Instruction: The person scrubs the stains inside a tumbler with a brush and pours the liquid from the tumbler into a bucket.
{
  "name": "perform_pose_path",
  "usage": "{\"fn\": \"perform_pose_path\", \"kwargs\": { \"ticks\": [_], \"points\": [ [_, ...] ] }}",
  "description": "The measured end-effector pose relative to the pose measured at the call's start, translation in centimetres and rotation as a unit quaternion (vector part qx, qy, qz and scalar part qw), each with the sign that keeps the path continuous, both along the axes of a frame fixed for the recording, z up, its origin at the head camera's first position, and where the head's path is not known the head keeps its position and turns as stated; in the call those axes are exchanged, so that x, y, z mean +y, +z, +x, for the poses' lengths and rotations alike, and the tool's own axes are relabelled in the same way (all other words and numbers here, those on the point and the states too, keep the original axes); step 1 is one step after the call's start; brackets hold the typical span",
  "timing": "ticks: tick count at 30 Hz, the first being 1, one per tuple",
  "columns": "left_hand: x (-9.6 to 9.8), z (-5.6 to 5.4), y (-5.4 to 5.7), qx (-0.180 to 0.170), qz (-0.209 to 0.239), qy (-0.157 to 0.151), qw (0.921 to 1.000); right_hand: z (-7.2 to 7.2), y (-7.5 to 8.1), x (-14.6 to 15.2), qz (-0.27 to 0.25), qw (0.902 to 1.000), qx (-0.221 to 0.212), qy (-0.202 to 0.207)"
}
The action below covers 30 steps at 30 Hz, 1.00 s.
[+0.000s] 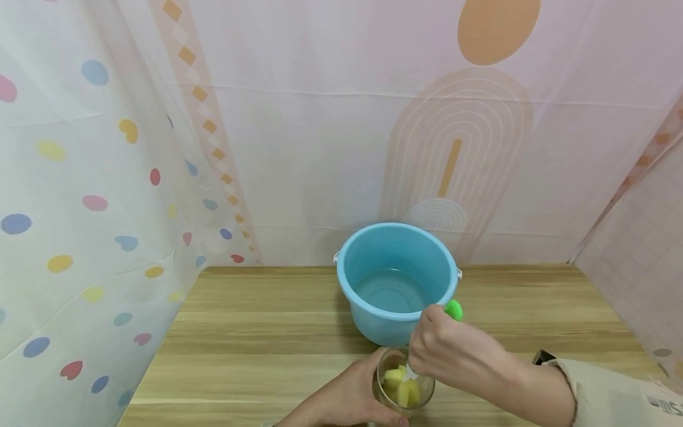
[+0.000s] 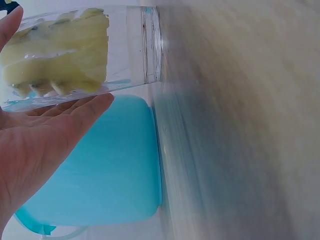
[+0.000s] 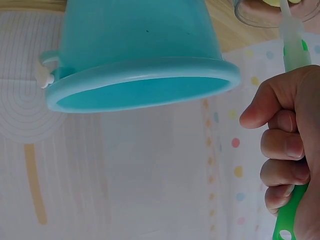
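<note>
My left hand (image 1: 347,394) holds a clear drinking glass (image 2: 127,45) near the table's front edge, thumb on one side and fingers along the other. In the left wrist view the glass lies sideways across the picture, with a ridged yellow sponge head (image 2: 55,52) filling much of its inside. That head belongs to a cup brush with a white neck and a green handle (image 3: 294,210). My right hand (image 1: 456,350) grips the handle in a fist above the glass, and the green end (image 1: 453,310) sticks out past the fist.
A light blue bucket (image 1: 373,326) with white handle mounts stands just behind the glass, close to both hands. Beneath everything is a wood-grain table (image 1: 256,332). Patterned curtains (image 1: 299,154) hang behind the table and at both sides.
</note>
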<state>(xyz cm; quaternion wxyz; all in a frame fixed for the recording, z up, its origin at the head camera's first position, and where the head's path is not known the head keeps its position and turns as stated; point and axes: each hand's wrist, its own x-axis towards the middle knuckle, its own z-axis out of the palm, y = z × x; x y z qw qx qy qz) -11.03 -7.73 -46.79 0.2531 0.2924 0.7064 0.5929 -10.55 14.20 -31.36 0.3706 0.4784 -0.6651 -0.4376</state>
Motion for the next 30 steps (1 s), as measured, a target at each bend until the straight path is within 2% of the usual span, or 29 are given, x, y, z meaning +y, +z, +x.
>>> {"fn": "perform_pose_path", "kwargs": {
  "ticks": [6,15,24,30],
  "points": [
    [0.0,0.0,-0.1,-0.007,0.009,-0.007,0.9999,-0.4,0.2,-0.6,0.005,0.9999,-0.01,-0.011],
    [0.1,-0.2,-0.2,0.02,-0.004,-0.006,0.9998,-1.2,0.2,-1.0,0.0,0.9988,-0.03,-0.039],
    [0.0,-0.1,-0.1,0.002,-0.013,-0.003,0.9999,-1.7,-0.1,-0.1,-0.008,0.9972,-0.039,-0.063],
    [0.0,-0.2,0.0,0.014,-0.032,-0.002,0.9994,-1.7,-0.1,1.2,-0.012,0.9966,-0.048,-0.066]
  ]
}}
